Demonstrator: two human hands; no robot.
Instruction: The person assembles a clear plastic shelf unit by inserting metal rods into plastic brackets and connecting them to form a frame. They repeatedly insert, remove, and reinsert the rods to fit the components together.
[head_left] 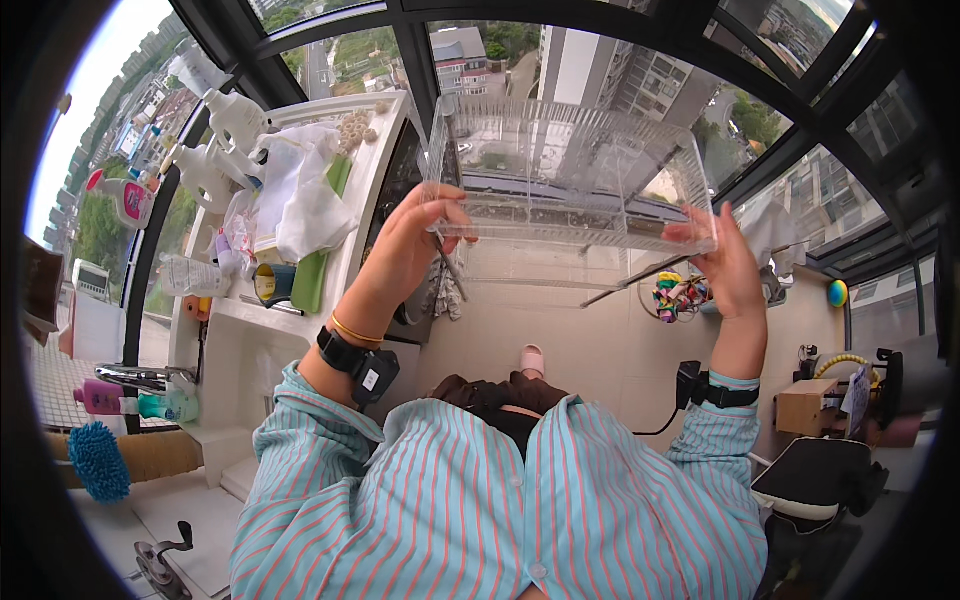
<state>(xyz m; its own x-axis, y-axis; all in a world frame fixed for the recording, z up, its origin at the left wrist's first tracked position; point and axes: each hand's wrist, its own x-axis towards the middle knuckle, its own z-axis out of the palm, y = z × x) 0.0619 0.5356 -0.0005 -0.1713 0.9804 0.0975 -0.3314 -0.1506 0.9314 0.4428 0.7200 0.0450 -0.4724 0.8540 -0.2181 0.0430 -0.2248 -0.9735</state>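
A clear plastic organizer box [570, 222] with ribbed walls and inner dividers is held up in front of me, tilted, with the window and floor showing through it. My left hand [412, 230] is closed on its left end, fingers curled round the lower corner. The right end rests in my right hand [730, 268], whose fingers are partly seen through the plastic. No contents can be made out inside the compartments.
Left of me stands a white sink counter [375, 125] bearing white detergent bottles [236, 118], a white cloth [310, 215] and a dark cup [272, 285]. A blue scrubber [98, 462] hangs lower left. Colourful items [680, 297] lie at right; windows rise ahead.
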